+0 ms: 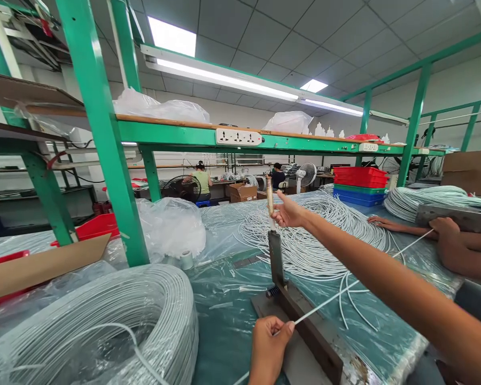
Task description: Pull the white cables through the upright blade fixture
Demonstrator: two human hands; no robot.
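Bench [224, 321] covered in clear plastic; large coil of white cable [104, 321] sits at its near left corner. Lever cutter [300, 321] stands at the near edge, handle [270, 200] raised, gripped by right hand [288, 213]. Cable strand [344, 291] is pinched closed in left hand [269, 347], laid across the cutter.

You are working under bright, even light from the ceiling tubes [240, 80]; glare is washing the plastic sheet [224, 310], and the edges are bending outward.
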